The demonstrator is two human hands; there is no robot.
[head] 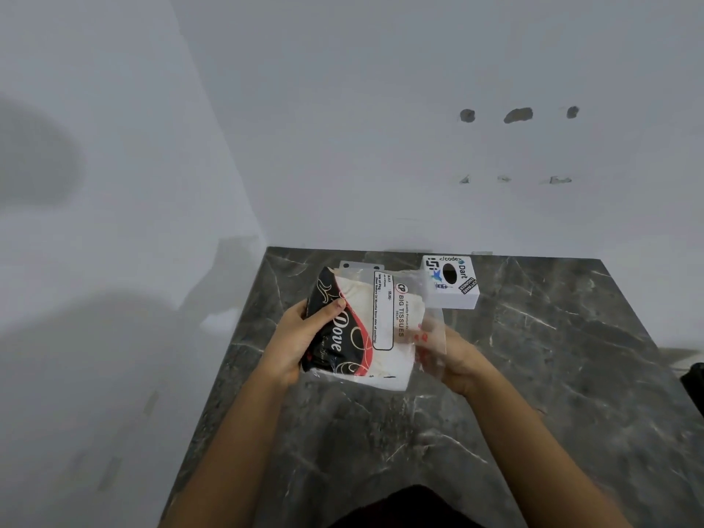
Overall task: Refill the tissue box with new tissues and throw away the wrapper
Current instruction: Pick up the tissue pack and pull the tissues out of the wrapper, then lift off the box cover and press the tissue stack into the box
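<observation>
Holding a stack of white tissues, the clear plastic wrapper (365, 322) is lifted just above the dark marbled desk (533, 375), toward its far edge and nearer the far left corner than the right. The wrapper carries a black and red printed panel on its left part and a label with black lettering across the middle; its right end looks loose and see-through, with the tissues filling the rest.

Behind and to the right of it, near the far edge, stands the white tissue box (451, 282), covered with stickers; the dark oval opening in its top shows nothing poking out.

Both forearms reach forward from the near edge, bare, converging on the pack. The left hand (301, 337) wraps around the printed left end, thumb pressed on top and fingers curled beneath. The right hand (453, 356) sits behind the loose clear end of the wrapper, fingers pinching that plastic, though the film blurs exactly how they close.
</observation>
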